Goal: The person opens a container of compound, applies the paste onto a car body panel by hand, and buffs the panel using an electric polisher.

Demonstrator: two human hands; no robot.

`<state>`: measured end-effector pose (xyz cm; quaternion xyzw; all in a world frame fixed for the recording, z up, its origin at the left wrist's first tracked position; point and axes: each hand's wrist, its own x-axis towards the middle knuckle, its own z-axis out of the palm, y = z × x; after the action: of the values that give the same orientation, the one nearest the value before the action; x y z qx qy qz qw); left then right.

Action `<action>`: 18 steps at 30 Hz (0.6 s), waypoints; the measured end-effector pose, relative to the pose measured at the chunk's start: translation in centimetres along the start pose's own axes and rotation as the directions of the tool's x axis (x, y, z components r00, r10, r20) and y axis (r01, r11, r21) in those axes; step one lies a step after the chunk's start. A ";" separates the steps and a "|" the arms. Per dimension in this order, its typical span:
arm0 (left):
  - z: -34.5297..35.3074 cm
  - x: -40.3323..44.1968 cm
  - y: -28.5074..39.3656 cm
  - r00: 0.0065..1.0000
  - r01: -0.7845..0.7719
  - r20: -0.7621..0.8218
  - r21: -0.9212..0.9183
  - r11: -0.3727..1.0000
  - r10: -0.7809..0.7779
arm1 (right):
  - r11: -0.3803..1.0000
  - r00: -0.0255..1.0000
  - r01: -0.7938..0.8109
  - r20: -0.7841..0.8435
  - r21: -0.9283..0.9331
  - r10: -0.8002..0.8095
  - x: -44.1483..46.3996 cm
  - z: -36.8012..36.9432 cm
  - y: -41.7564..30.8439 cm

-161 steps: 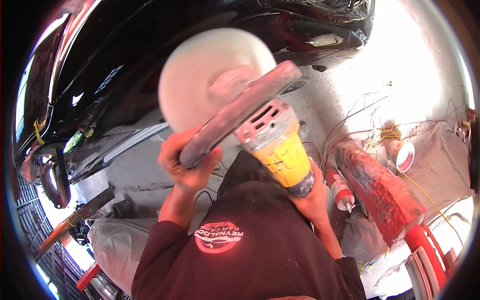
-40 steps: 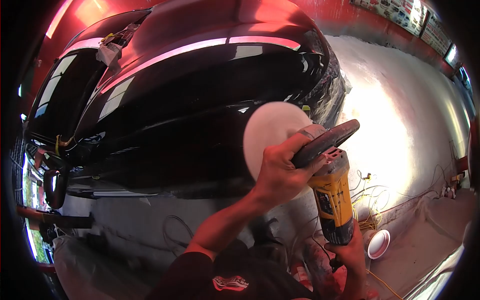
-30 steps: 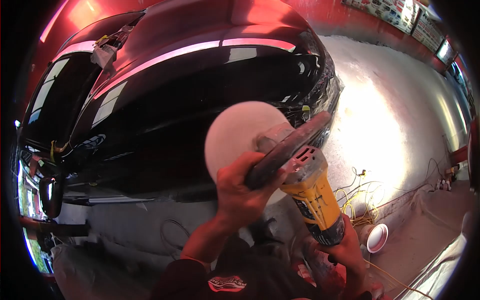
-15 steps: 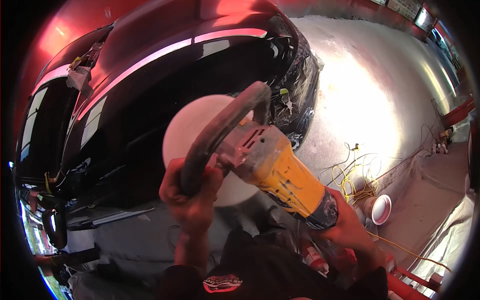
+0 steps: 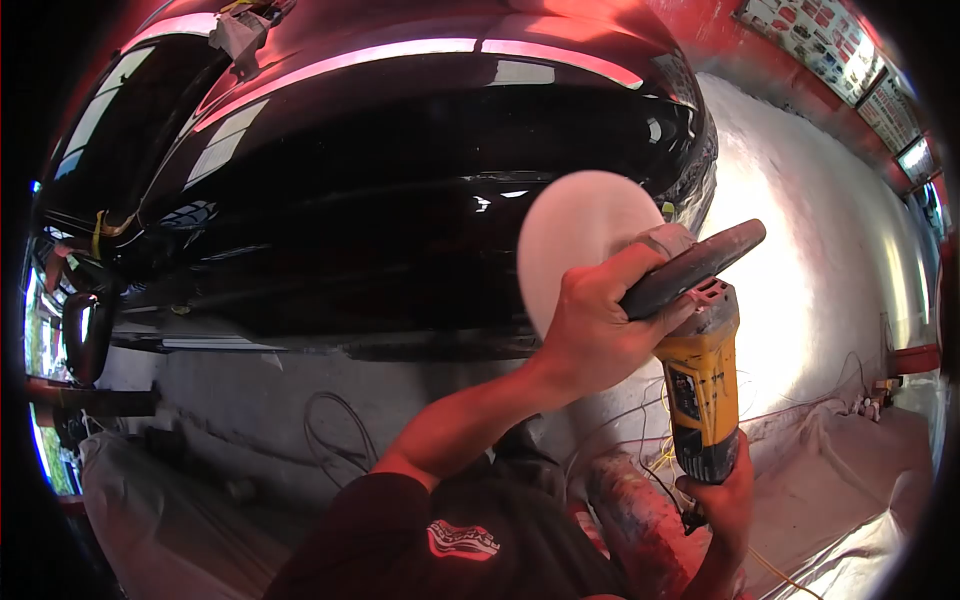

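A yellow and black polisher is held between my two hands, its body pointing down toward me. My left hand wraps round the dark loop handle at the head end. Lower down, my right hand grips the black rear end of the body. The round white pad faces the car and looks blurred, as if spinning. Behind it is the glossy black side of the car; whether pad and paint touch, I cannot tell.
Grey masking material hangs at the car's upper left. A side mirror juts out at left. A cable loops on the floor below the car, and draped sheeting lies at right. Posters line the red wall.
The polisher has moved right and swung more upright, with both hands still on it. My left forearm now reaches across to the right. The view has shifted, showing more of the car's side.
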<state>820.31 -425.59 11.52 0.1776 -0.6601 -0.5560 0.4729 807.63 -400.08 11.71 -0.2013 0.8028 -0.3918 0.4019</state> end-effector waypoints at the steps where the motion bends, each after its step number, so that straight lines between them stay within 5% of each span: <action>1: -1.2 -0.6 0.8 1.000 0.024 0.006 0.042 0.999 -0.024 | 1.000 1.000 0.005 0.001 0.006 -0.005 -0.4 0.6 -0.3; 4: -5.1 -2.4 3.3 0.999 0.050 -0.020 0.150 0.987 -0.047 | 0.996 0.997 0.056 0.045 0.073 -0.060 -1.4 2.9 -0.7; 7: -9.7 -5.6 3.8 0.988 0.056 -0.151 0.145 0.988 -0.034 | 0.953 0.944 0.304 0.139 -0.005 -0.301 -2.1 5.4 -0.4; 11: -15.0 -8.4 5.1 0.951 -0.163 -0.257 0.062 0.985 0.173 | 0.923 0.910 0.356 0.279 -0.147 -0.307 -2.6 8.9 -1.8; 14: -18.0 -10.1 6.1 0.903 -0.179 -0.382 0.085 0.980 0.198 | 0.887 0.855 0.435 0.380 -0.156 -0.353 -2.4 10.4 -3.4; 18: -18.0 -9.9 6.1 0.876 -0.187 -0.431 0.114 0.976 0.218 | 0.931 0.888 0.337 0.376 -0.143 -0.264 -2.3 10.7 -3.7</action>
<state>841.75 -426.32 11.63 0.2448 -0.5696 -0.4256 0.6591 817.63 -405.84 11.84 -0.4304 0.7130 -0.3230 0.4495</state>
